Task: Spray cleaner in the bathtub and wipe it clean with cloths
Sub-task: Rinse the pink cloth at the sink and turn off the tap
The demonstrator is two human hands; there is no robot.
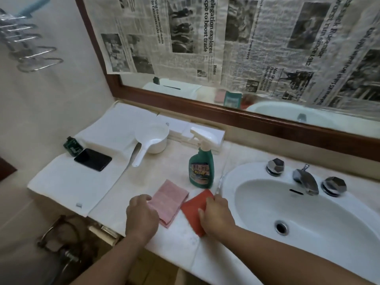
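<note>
The fingers [147, 199] of the left hand [141, 215] are curled over the near left edge of the pink cloth [170, 199] and seem to hold it. The fingers [211, 202] of the right hand [217, 215] are bent down on the red cloth [194, 208], and the thumb is tucked at its side, so this hand seems to grab its cloth too. The fingertips are hidden, so I cannot see how tight each hold is.

Both hands are palm down, knuckles up. Both arms reach in from the near edge, the left one straight and the right one from the near right corner.

The two cloths lie flat, side by side, at the near edge of the counter [174, 241]. I think they were put there to be easy to pick up, one for each hand. The green spray bottle [201, 167] stands upright just behind them. No hand is touching it. It looks ready to be taken next.

To the right is the white sink [308, 219]. To the left, a black phone [93, 159] lies on a white towel [67, 186].

I cannot see the bathtub, so the spraying and wiping have likely not begun.
</note>
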